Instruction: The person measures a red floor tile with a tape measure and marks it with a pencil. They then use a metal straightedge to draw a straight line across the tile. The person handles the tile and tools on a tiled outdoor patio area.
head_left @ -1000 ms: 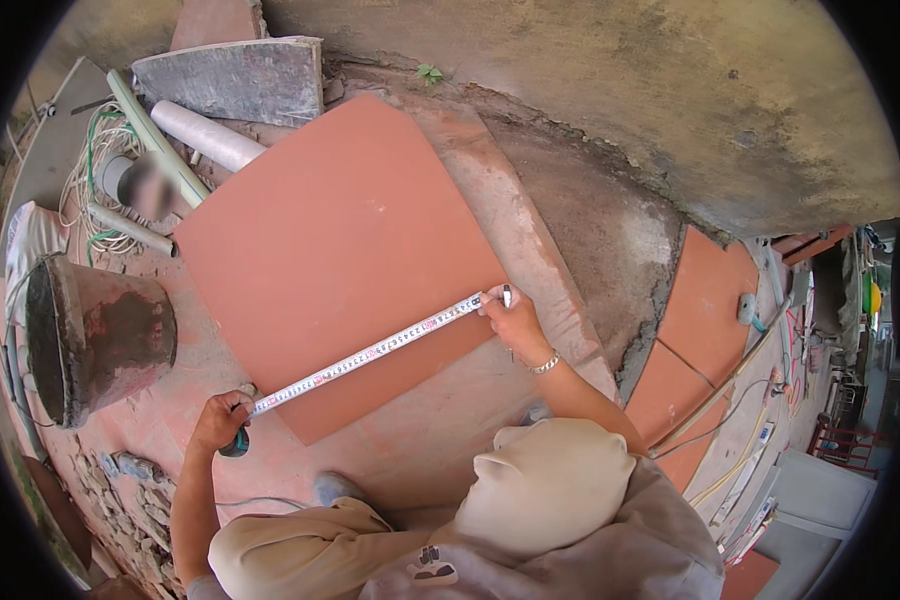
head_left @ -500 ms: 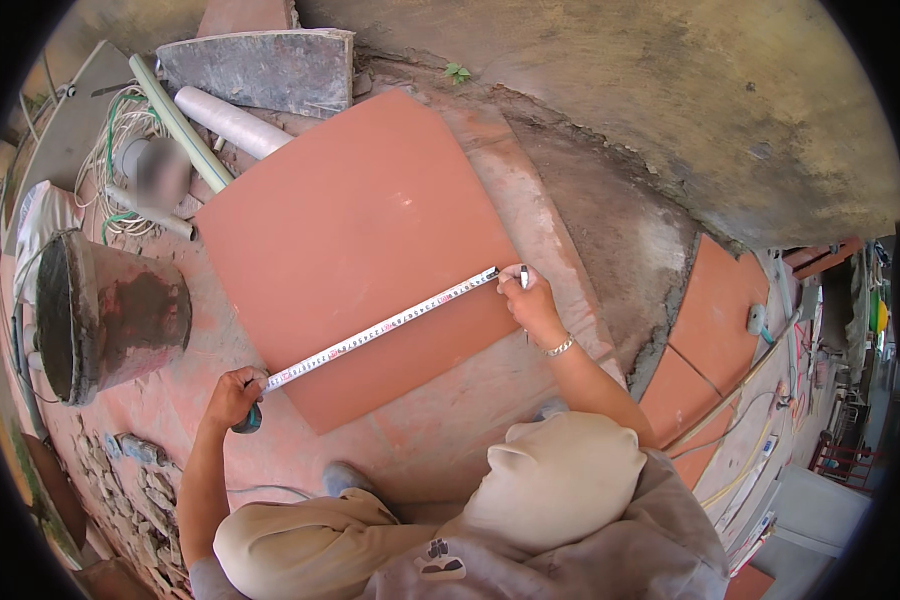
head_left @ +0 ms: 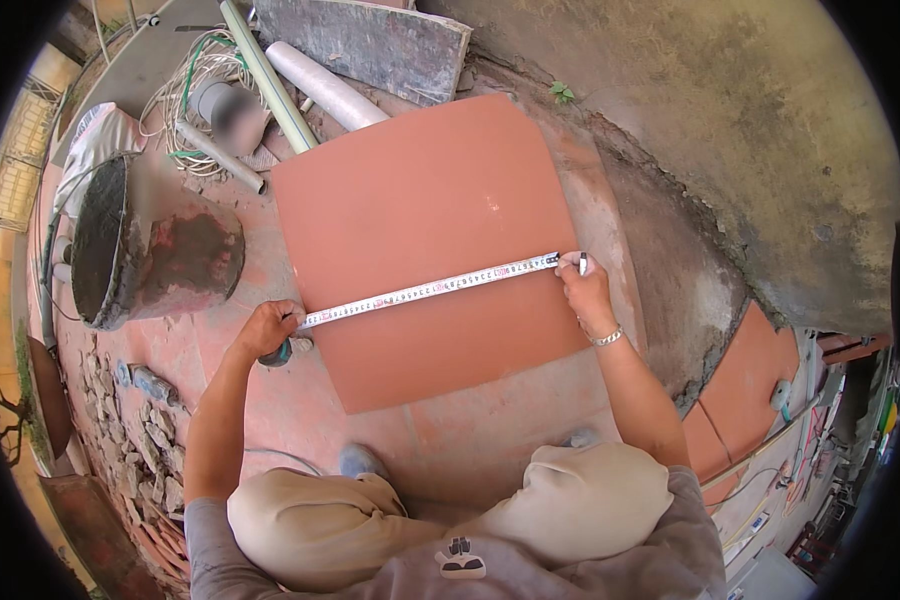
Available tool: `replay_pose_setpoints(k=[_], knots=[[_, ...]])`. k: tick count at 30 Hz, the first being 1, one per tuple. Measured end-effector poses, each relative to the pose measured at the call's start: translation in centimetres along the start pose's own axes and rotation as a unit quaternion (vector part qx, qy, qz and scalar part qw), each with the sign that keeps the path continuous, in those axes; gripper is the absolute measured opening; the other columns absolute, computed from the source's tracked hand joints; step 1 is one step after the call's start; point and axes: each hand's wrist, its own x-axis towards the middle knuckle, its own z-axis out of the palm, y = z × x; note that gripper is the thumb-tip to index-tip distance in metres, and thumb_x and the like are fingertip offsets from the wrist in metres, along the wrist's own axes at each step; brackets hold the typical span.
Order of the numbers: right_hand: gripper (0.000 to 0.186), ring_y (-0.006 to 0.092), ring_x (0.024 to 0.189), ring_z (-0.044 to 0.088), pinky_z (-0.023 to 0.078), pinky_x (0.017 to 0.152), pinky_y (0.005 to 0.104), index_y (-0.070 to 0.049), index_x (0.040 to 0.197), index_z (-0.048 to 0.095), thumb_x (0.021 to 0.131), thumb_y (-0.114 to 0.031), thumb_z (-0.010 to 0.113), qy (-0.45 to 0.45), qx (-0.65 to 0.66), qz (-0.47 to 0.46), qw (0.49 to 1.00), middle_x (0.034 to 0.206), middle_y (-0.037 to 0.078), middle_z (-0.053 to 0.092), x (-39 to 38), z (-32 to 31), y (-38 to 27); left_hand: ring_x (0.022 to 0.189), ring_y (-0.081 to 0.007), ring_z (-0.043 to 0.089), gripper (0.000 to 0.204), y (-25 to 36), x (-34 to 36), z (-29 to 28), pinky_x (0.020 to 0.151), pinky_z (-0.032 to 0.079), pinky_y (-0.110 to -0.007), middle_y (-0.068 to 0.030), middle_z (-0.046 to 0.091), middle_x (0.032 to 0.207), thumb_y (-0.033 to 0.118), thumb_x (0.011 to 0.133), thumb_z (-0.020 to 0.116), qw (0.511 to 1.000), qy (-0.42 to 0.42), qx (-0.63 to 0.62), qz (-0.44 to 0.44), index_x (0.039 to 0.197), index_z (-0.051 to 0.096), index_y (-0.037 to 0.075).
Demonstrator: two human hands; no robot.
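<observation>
A large square reddish-orange tile (head_left: 420,190) lies flat in front of me. Across its nearer half stretches a white tape measure blade (head_left: 430,291), from the left edge to the right edge. My left hand (head_left: 268,330) is closed around the dark teal case of the tape measure (head_left: 278,355), just off the tile's left edge. At the right edge, my right hand (head_left: 590,295) pinches the blade's end. A small white pen-like thing (head_left: 583,264) also sits between those fingers; its kind is hard to make out.
A mortar-stained bucket (head_left: 155,255) lies tipped at the left, with broken rubble (head_left: 135,440) nearer me. Coiled hose (head_left: 185,85), pipes (head_left: 270,80) and a grey slab (head_left: 370,45) are behind. A wall (head_left: 750,130) rises at right, past more tiles (head_left: 750,375).
The view has turned, so the tile, bucket and hands appear shifted right and rotated. Both hands still hold the tape stretched over the tile, with little visible movement along it.
</observation>
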Motion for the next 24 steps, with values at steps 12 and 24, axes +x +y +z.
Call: replay_pose_setpoints(k=[12,24], knots=[[0.010,0.0061,0.074,0.054,0.047,0.067,0.0249,-0.003,0.098,0.068,0.095,-0.013,0.067,0.027,-0.038,-0.068,0.997,0.082,-0.002,0.062,0.0,1.5,0.8,0.064,-0.0151,0.062,0.012,-2.2,1.6,-0.9,0.062,0.050,-0.032,-0.0076,0.065,0.068,0.010,0.093,0.063,0.999,0.017,0.036,0.016,0.093,0.070,0.000],[0.020,0.0205,0.084,0.065,0.052,0.078,0.0352,-0.002,0.102,0.067,0.096,-0.021,0.067,0.023,-0.077,-0.056,0.995,0.088,0.011,0.069,-0.6,0.7,-0.5,0.060,-0.0101,0.057,0.012,-3.6,2.7,0.5,0.057,0.047,-0.027,-0.0010,0.059,0.069,0.007,0.094,0.057,1.000,0.002,-0.029,0.013,0.086,0.064,0.001]])
